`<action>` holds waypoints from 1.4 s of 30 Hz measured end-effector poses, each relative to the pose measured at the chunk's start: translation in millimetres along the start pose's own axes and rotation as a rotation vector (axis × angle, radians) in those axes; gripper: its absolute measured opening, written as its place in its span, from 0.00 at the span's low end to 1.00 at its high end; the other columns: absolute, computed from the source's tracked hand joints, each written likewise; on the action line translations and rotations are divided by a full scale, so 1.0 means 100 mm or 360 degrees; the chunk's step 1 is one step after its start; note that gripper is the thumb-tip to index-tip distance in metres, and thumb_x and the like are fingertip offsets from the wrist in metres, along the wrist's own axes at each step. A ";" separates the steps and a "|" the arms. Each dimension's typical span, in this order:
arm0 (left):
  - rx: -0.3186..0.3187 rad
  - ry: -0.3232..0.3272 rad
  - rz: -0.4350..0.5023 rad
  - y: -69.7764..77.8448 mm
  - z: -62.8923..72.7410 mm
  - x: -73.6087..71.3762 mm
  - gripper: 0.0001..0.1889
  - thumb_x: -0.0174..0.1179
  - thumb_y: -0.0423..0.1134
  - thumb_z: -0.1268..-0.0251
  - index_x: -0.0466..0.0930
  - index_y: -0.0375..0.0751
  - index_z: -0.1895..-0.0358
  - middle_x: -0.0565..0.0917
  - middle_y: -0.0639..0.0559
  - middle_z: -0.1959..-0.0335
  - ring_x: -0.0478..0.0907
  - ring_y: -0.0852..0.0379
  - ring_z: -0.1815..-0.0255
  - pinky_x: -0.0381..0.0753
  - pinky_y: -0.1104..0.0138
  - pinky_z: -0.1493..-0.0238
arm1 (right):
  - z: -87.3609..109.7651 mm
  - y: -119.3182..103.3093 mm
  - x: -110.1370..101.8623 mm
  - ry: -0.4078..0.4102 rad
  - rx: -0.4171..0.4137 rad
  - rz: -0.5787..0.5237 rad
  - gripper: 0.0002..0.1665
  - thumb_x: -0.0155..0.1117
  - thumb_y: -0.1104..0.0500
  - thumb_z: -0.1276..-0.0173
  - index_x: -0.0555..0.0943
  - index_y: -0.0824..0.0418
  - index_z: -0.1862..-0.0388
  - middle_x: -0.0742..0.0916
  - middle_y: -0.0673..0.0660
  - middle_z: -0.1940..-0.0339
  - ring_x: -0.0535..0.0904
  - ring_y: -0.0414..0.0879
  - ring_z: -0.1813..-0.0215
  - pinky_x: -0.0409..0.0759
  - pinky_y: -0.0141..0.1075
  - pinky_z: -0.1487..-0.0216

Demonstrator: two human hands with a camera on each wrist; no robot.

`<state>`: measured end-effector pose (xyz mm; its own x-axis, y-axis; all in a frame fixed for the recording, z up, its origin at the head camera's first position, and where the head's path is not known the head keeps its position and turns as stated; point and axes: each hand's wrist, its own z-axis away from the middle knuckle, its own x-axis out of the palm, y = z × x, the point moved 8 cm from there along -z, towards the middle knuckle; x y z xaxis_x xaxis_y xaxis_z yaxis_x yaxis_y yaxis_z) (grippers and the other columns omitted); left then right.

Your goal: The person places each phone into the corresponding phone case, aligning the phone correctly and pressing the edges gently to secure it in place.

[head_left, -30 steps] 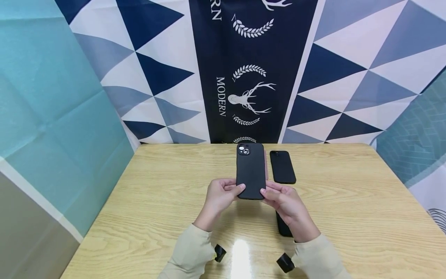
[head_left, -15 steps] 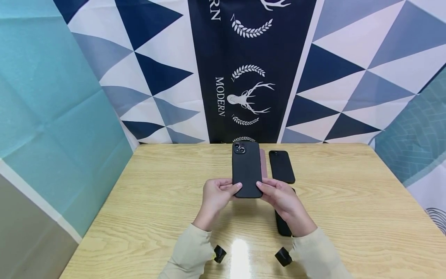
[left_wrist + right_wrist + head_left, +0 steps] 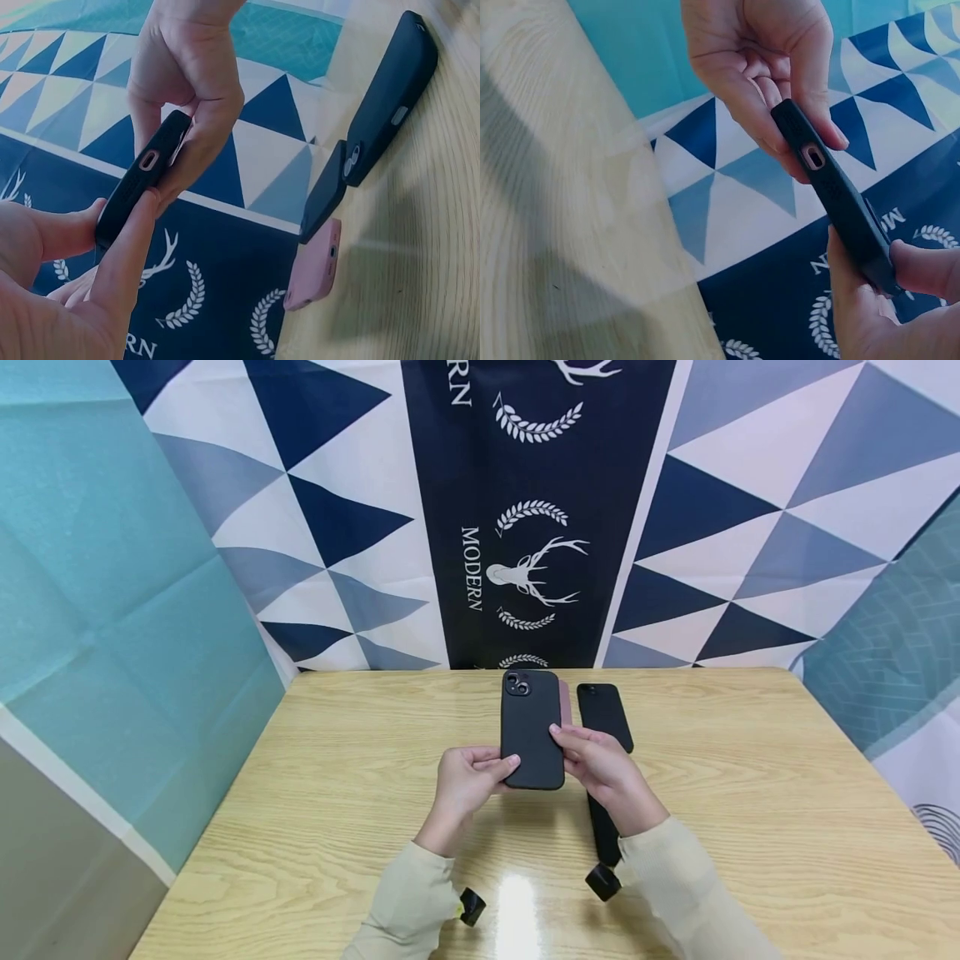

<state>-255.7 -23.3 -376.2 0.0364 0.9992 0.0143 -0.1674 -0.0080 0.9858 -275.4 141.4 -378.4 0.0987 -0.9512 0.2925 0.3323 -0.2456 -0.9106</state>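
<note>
Both hands hold a smartphone in a black case above the table, its camera side facing up. My left hand pinches its lower left corner, thumb on the back and fingers beneath. Midway up the right edge, my right hand grips it with the thumb on the back. The wrist views show the bottom end of the black case, where a pink-rimmed charging port shows through the cutout. The phone's screen side is hidden in the head view.
A pink phone or case lies behind the held phone, partly covered. A black phone-shaped item lies at the back right. Another black one lies nearer, partly under my right forearm. A patterned cloth hangs behind the wooden table.
The phone has shifted slightly left, then a little lower. My right hand has moved from the lower right corner up the right edge. My left hand keeps its grip.
</note>
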 end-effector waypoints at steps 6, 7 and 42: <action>-0.0043 -0.0098 -0.0062 -0.04 -0.07 0.01 0.15 0.65 0.33 0.40 0.81 0.24 0.53 0.86 0.31 0.58 0.88 0.53 0.66 0.87 0.63 0.61 | -0.03 0.01 -0.02 0.0055 0.0005 -0.0077 0.08 0.57 0.64 0.30 0.78 0.64 0.54 0.87 0.42 0.71 0.84 0.31 0.63 0.83 0.24 0.59; -0.0057 -0.0113 -0.0089 -0.05 -0.09 0.01 0.15 0.65 0.33 0.40 0.82 0.25 0.53 0.86 0.32 0.58 0.88 0.55 0.67 0.87 0.63 0.60 | -0.03 0.01 -0.02 0.0058 0.0005 -0.0097 0.06 0.56 0.65 0.30 0.80 0.61 0.59 0.88 0.42 0.72 0.84 0.31 0.64 0.83 0.24 0.60; -0.0130 0.0233 0.0132 0.14 -0.32 -0.23 0.15 0.70 0.33 0.46 0.85 0.28 0.57 0.89 0.45 0.69 0.84 0.63 0.78 0.87 0.70 0.68 | -0.11 -0.08 0.12 -0.0092 0.0042 0.0179 0.32 0.57 0.60 0.28 0.62 0.76 0.32 0.86 0.42 0.65 0.84 0.31 0.61 0.83 0.24 0.55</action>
<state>-289.9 -45.0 -368.4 -0.1234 0.9903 0.0643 -0.2435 -0.0931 0.9654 -287.5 129.5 -370.7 0.1907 -0.9598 0.2059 0.3407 -0.1320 -0.9309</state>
